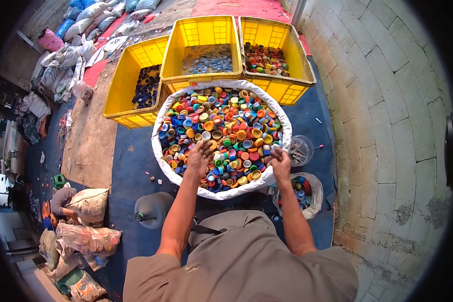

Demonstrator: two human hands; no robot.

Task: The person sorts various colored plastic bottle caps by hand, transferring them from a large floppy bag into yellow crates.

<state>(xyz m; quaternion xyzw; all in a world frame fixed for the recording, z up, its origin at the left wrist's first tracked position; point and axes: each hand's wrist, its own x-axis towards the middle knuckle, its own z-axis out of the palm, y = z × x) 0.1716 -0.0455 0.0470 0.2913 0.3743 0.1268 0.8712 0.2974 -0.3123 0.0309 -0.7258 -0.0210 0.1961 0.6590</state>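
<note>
A big round sack with a rolled white rim stands in front of me, full of plastic bottle caps in many colours. My left hand is over the left part of the caps, its fingers stretched out and slightly apart at the surface of the pile. At the right side of the sack, just inside the rim, my right hand has its fingers curled together; what they hold, if anything, is too small to make out.
Beyond the sack stand a yellow crate with dark caps, a yellow crate with pale caps and a yellow crate with mixed caps. At right are a clear tub and a smaller sack; a large jug and a crouching person are left.
</note>
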